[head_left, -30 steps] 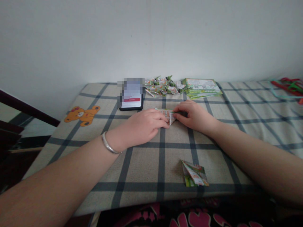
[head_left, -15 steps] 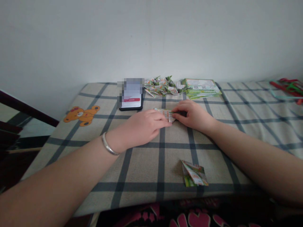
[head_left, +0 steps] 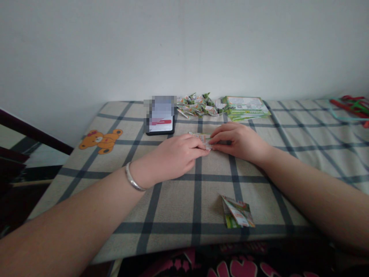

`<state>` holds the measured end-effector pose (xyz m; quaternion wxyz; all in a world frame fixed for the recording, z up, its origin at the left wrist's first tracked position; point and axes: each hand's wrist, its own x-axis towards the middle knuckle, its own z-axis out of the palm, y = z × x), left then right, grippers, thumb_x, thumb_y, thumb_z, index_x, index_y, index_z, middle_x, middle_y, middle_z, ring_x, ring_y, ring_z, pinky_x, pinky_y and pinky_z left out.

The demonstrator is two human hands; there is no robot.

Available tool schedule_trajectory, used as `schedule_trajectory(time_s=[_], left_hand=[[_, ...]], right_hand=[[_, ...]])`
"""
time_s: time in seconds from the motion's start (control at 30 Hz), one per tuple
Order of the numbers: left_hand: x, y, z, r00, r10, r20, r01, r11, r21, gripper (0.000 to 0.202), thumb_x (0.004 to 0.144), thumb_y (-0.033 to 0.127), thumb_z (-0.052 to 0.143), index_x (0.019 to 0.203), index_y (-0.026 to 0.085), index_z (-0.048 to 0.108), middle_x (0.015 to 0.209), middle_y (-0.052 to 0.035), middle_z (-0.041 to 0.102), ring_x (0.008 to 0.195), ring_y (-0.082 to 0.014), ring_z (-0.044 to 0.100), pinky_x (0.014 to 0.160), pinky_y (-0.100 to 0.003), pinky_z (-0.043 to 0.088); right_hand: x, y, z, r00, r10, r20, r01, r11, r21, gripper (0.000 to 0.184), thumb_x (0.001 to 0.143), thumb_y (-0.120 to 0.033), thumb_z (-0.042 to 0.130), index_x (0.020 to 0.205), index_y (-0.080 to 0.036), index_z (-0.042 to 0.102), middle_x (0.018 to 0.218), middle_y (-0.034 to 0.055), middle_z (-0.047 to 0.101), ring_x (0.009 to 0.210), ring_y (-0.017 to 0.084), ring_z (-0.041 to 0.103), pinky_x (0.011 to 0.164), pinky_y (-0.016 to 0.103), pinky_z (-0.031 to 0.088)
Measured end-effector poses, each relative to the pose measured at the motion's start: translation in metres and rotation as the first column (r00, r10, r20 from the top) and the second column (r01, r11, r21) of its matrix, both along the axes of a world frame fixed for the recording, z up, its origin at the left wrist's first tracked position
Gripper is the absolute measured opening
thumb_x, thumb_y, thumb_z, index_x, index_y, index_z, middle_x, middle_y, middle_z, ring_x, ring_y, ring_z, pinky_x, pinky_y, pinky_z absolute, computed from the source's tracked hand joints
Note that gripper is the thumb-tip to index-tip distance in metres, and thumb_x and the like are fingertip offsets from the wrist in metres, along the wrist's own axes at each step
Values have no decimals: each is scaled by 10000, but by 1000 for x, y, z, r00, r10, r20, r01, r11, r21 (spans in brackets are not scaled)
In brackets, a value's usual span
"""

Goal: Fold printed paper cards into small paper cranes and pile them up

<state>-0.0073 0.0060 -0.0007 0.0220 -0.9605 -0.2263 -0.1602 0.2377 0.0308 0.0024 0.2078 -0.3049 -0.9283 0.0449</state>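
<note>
My left hand (head_left: 174, 154) and my right hand (head_left: 236, 140) meet at the middle of the checked table (head_left: 178, 200), fingers pressed down on a small folded printed paper (head_left: 201, 137) that lies flat between them. Only the paper's top strip shows; the rest is under my fingertips. A silver bangle (head_left: 133, 179) sits on my left wrist. A second folded printed paper (head_left: 238, 213) lies alone near the table's front edge, below my right forearm.
At the back by the wall are a black phone (head_left: 160, 119) with a lit screen, a heap of small folded paper pieces (head_left: 198, 104) and a stack of green leaflets (head_left: 245, 107). Red and green items (head_left: 351, 105) lie far right. A bear print (head_left: 100, 139) marks the cloth.
The paper between my hands has been pressed flatter; its lower point, seen a second ago, is now hidden under my fingers. My hands have closed in slightly.
</note>
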Motion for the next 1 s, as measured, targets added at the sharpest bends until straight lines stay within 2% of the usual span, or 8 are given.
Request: schedule_trajectory(time_s=[0.3,0.53,0.7,0.8,1.0], left_hand=[[1,2,-2,998,-51,40,50,998,21,317,883,75,519,1153,150,668,1196,-62,674,1154,-219,594,1055,-413,484],[0,3,-1,996,9,89,1,994,-106,337,873,46,518,1149,165,670,1195,-42,683,1165,-184,585,1083,-393,463],[0,3,0,996,25,89,-14,992,-126,329,860,49,532,1133,169,672,1183,-43,688,1161,-184,589,1075,-391,464],[0,2,1,998,28,63,-22,995,-99,315,864,59,538,1130,164,671,1189,-45,684,1163,-189,586,1072,-385,463],[2,-1,3,1000,15,-27,-14,999,44,312,886,106,544,1178,139,647,1239,-47,667,1177,-212,575,1075,-385,452]], right_hand=[[-3,-8,4,990,-63,127,49,993,110,194,906,-279,608,978,-203,771,1038,64,738,889,223,668,787,341,485],[-5,-8,5,984,-95,151,70,984,165,203,919,-256,583,992,-207,766,1068,58,736,912,223,660,797,339,461],[-6,-9,4,984,-100,145,77,986,151,208,917,-243,576,994,-211,767,1070,57,733,916,220,653,802,340,457],[-6,-9,3,984,-107,142,86,986,145,213,916,-241,570,989,-210,768,1068,53,729,909,221,648,802,342,457],[-7,-9,3,985,-102,137,84,988,127,216,912,-229,567,988,-204,768,1058,59,727,919,217,643,823,341,457]])
